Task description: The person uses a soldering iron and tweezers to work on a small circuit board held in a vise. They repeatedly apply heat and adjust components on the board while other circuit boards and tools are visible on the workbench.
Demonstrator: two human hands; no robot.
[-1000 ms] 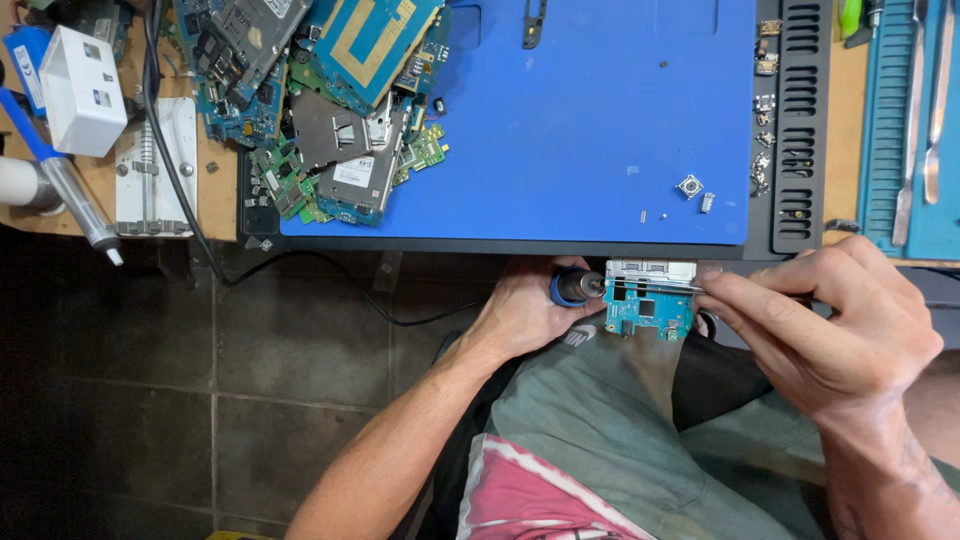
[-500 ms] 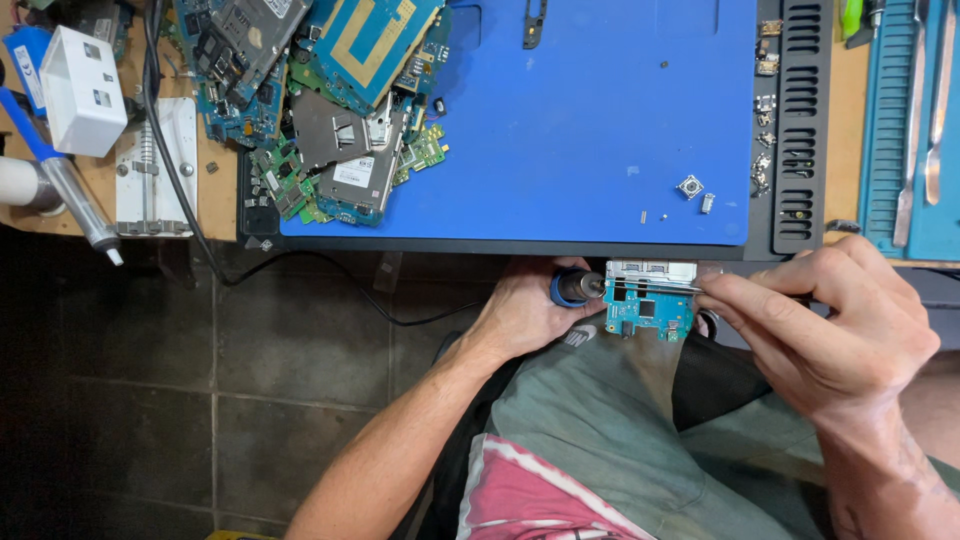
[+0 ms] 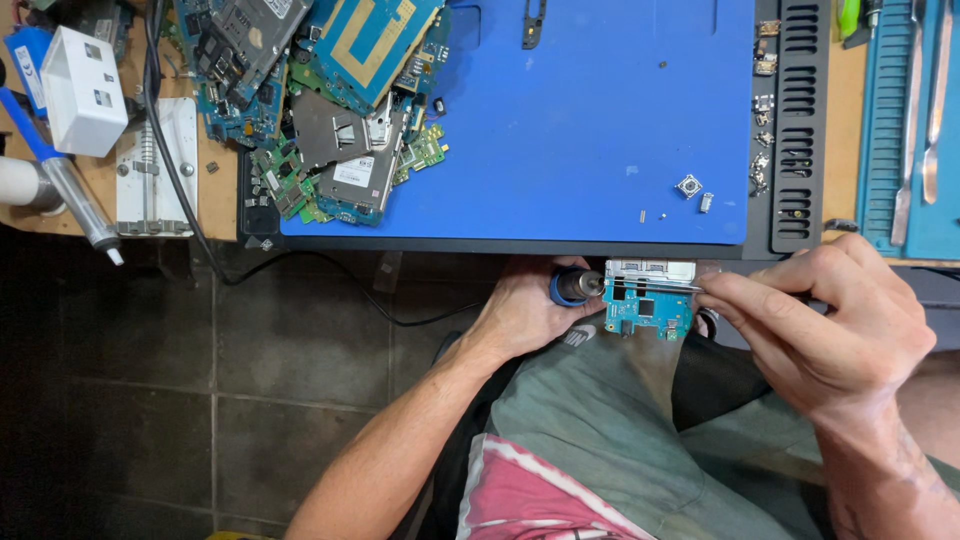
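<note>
Just below the front edge of the desk (image 3: 60, 205), over the person's lap, a small teal printed circuit board with a silver metal shield along its top (image 3: 648, 300) is held between both hands. The left hand (image 3: 520, 305) is curled shut around a tool with a blue collar and a dark metal tip (image 3: 572, 286), whose tip is laid against the left end of the board. The right hand (image 3: 830, 325) is closed in a pinch on a thin metal tool, probably tweezers (image 3: 655, 287), which is stretched across the board's upper edge; how the board itself is gripped cannot be made out clearly.

On the desk above, a blue rectangular work mat (image 3: 600, 110) is spread, and a heap of green and teal scrap circuit boards (image 3: 320, 90) is piled on its left corner. A few tiny loose metal parts (image 3: 688, 186) are scattered near the mat's front right. A black slotted tray (image 3: 795, 120) is set along the mat's right side. At the far left, a white plastic box (image 3: 85, 90) is seen beside a black cable (image 3: 170, 150).
</note>
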